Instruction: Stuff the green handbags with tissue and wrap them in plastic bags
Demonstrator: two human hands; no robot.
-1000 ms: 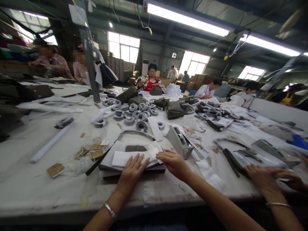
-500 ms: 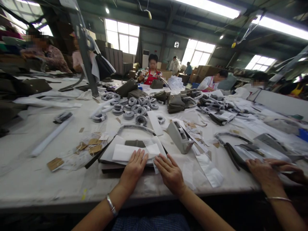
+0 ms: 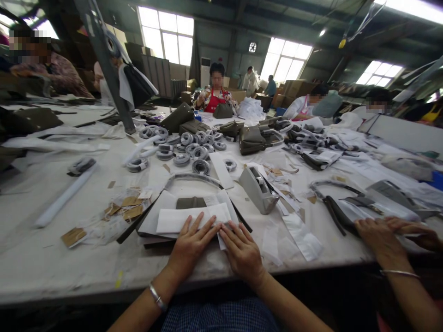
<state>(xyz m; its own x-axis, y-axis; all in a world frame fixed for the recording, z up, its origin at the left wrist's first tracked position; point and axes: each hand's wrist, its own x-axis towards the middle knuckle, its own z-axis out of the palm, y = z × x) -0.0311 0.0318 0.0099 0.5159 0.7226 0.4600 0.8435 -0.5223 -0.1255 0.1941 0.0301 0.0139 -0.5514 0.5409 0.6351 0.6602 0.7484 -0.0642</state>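
Note:
In front of me lies a dark olive handbag (image 3: 191,202), its wrapped handle (image 3: 194,178) arching away from me. A large white sheet covers most of it, and a folded white foam strip (image 3: 173,220) rests across the sheet. My left hand (image 3: 194,239) lies flat on the strip's near edge with fingers spread. Close beside it, my right hand (image 3: 242,251) is stretched out flat over the strip's right end and the bag's near edge. The fingertips of both hands nearly meet. A grey tape dispenser (image 3: 258,189) stands just right of the bag.
Tags in clear bags (image 3: 129,207) lie to the left, near a white roll (image 3: 65,196). Coiled wrapped straps (image 3: 200,159) and finished bags (image 3: 252,139) crowd the table's middle. At right, a co-worker's hands (image 3: 384,235) handle another bag. A metal post (image 3: 110,74) rises at left.
My left hand has spread its fingers and shifted right along the strip, its fingertips now close to my right hand. The right hand has barely moved. The camera view has shifted slightly.

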